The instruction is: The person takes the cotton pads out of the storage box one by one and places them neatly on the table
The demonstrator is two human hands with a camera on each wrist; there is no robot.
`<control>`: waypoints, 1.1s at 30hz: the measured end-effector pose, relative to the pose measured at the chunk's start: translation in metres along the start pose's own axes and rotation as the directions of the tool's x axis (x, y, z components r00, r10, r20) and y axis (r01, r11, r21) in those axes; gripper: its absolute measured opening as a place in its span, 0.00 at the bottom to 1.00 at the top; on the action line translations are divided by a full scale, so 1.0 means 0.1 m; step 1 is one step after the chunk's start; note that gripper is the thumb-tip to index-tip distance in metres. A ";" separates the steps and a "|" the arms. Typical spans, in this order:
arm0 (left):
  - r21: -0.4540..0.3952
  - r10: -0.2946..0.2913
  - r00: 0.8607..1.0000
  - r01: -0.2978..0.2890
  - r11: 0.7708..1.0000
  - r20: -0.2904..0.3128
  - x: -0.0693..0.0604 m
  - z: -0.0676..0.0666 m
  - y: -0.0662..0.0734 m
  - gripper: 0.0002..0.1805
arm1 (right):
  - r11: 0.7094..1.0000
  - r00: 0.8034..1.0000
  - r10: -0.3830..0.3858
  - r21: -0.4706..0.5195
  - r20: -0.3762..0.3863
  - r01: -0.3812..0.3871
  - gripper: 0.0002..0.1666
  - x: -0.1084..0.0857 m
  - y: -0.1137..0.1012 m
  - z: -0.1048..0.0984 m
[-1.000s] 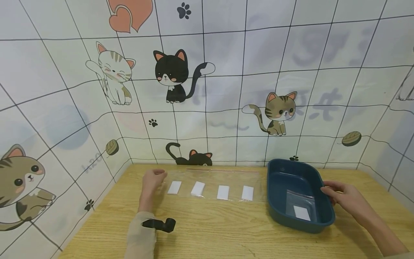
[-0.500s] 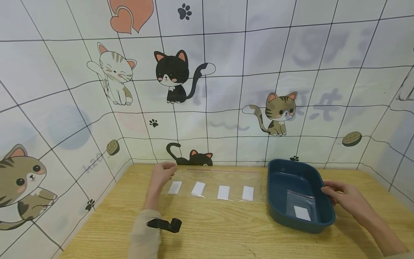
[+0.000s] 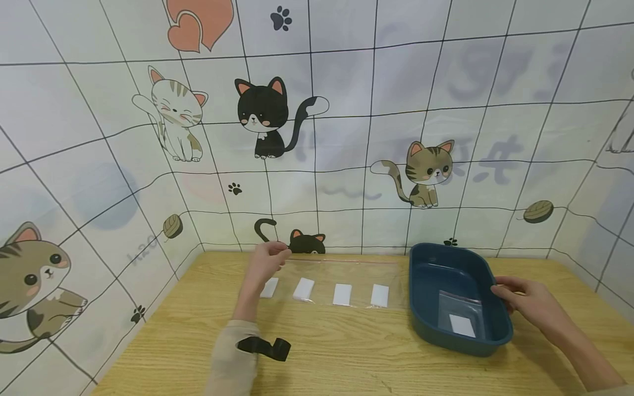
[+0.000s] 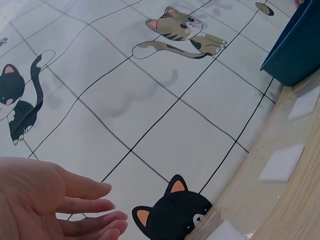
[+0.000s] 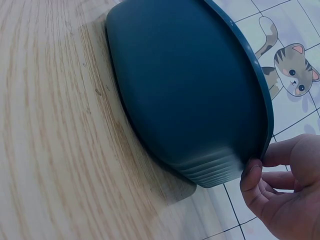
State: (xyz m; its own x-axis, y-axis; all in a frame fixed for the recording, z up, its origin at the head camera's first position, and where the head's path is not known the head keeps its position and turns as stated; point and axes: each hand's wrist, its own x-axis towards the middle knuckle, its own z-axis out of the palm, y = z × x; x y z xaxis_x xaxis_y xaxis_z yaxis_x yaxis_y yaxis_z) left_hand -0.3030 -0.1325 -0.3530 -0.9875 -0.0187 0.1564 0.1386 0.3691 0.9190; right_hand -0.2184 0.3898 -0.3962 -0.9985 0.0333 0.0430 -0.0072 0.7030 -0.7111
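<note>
My left hand [image 3: 264,264] is raised over the left end of a row of clear plastic bags [image 3: 356,272]. In the left wrist view its fingers [image 4: 95,206] are relaxed, holding nothing. Several white rectangular pieces [image 3: 342,294] show in the row, evenly spaced; the leftmost is partly hidden behind the hand. At the right, my right hand [image 3: 535,302] pinches the rim of a dark blue plastic basin [image 3: 421,308], thumb outside in the right wrist view. Inside the basin lies another clear bag [image 3: 458,302] with a white rectangle [image 3: 463,325].
The wooden table [image 3: 337,357] ends at a wall covering [image 3: 346,137] printed with cats and grid lines. The basin stands against the right end of the bag row. A black strap [image 3: 264,347] is on the left sleeve [image 3: 235,357].
My left hand has moved right and slightly up, from the left end of the row to above its first bag. The right hand, basin and bags have stayed put.
</note>
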 end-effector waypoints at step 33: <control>0.075 0.180 0.968 -0.196 0.978 0.175 -0.22 0.62 0.53 0.16 | 1.000 1.000 0.005 -0.002 -0.004 -0.005 0.37 0.01 0.00 0.00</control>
State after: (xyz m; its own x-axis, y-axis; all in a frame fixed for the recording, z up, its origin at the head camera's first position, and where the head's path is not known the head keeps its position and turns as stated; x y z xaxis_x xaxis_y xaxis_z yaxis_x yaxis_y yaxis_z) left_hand -0.2781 -0.0550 -0.3301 -0.9440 0.2109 0.2537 0.3230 0.4342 0.8409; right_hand -0.2197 0.3897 -0.3959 -0.9983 0.0393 0.0422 -0.0023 0.7045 -0.7097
